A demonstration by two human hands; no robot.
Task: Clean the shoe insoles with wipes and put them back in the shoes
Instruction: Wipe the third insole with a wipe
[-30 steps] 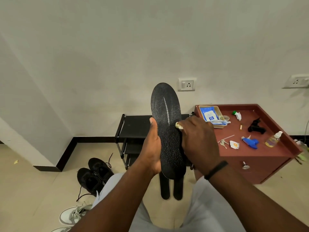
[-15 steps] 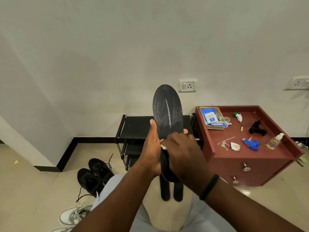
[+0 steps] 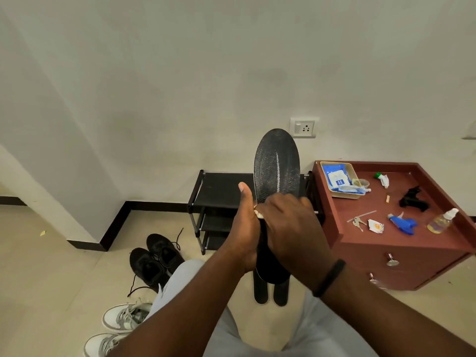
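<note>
My left hand point(image 3: 244, 228) grips a black insole point(image 3: 277, 166) upright by its left edge, toe end up, thumb along the edge. My right hand point(image 3: 288, 228) lies across the insole's middle and presses a white wipe point(image 3: 258, 214) against it; only a small corner of the wipe shows. Two more black insoles point(image 3: 270, 292) lie on the floor below, partly hidden by my hands. A pair of black shoes point(image 3: 157, 258) sits on the floor to the left, and a pair of grey-white sneakers point(image 3: 121, 320) lies nearer to me.
A black shoe rack point(image 3: 219, 191) stands against the wall. Right of it, a red-brown cabinet point(image 3: 386, 253) carries a tray with a blue wipes pack point(image 3: 337, 179), keys, a blue spray head point(image 3: 403, 224), a small bottle point(image 3: 441, 220) and a black object. My legs fill the lower frame.
My right hand with the wipe has slid from the insole's right side leftwards and down across its middle. The left hand keeps the same grip.
</note>
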